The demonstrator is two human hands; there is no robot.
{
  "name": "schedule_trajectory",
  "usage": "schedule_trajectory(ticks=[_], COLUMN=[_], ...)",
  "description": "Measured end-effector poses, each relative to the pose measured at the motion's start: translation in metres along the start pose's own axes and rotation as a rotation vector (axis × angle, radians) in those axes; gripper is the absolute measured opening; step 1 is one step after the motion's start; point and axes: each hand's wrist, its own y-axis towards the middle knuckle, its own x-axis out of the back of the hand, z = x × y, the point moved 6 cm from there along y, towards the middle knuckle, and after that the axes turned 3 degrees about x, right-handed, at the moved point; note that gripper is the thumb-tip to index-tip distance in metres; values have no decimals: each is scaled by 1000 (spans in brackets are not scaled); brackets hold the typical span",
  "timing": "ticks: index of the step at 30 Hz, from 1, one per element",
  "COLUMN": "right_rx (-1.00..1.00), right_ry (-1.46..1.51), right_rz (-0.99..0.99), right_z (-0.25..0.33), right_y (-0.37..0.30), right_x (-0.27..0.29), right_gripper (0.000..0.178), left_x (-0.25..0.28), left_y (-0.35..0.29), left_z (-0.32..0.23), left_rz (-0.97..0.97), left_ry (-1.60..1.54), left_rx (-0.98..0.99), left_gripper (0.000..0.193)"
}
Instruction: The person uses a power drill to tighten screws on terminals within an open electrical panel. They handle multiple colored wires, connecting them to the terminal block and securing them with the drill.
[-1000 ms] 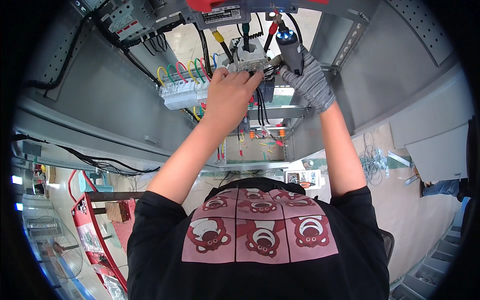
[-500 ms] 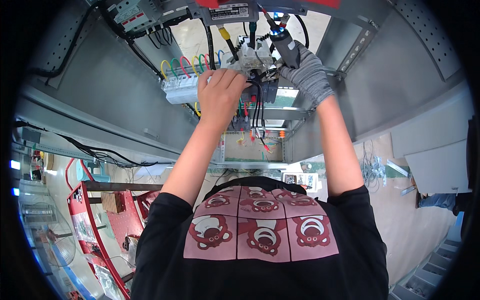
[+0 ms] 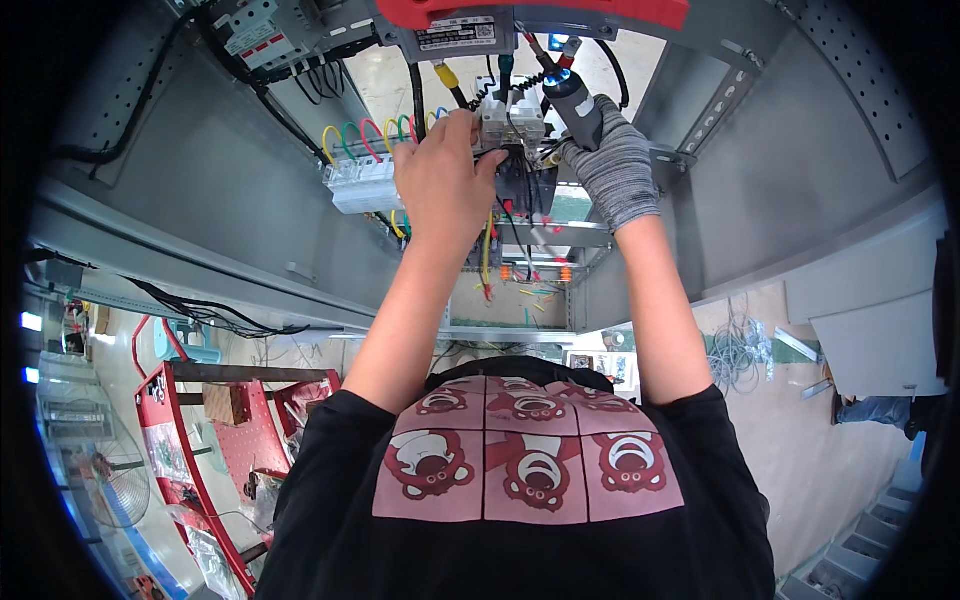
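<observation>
My bare left hand [image 3: 447,185] reaches up to the wired components, its fingers bent and thumb apart from them. The fingertips are partly hidden, so what they grip cannot be made out. Black wires [image 3: 515,160] run beside the thumb in front of a dark breaker block [image 3: 535,188], and a yellow wire [image 3: 487,250] hangs below. My right hand [image 3: 617,170], in a grey knitted glove, is closed around a dark cylindrical electric screwdriver [image 3: 573,110] with a lit upper end. Its fingertips lie close to the wires right of a clear-covered block [image 3: 512,128].
A white row of modules [image 3: 360,187] with coloured wire loops stands left of my left hand. Overhead is a grey unit with a red edge [image 3: 540,12]. Grey cabinet walls [image 3: 790,190] enclose both sides. A red cart [image 3: 225,450] stands at lower left.
The view has shifted slightly. My left hand's fingers have risen, and a yellow wire now hangs beneath it. Fewer black wires dangle in front of the breaker block. The screwdriver stays in my right hand.
</observation>
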Motion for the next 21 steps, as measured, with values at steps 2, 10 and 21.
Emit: schedule_trajectory(ticks=[2,10,21], right_rx=[1,-41,-77], right_ry=[4,94,119], right_rz=[-29,-66,-131], right_z=[-1,2,-2], right_y=[2,0,-2], right_x=[0,-8,-8], right_gripper=[60,51,51], left_x=[-2,-1,30], left_y=[1,13,-16], left_z=[3,9,30], left_rz=[-4,16,106], left_ry=[-13,18,-50], left_rx=[-8,-167,-561], left_gripper=[31,26,40])
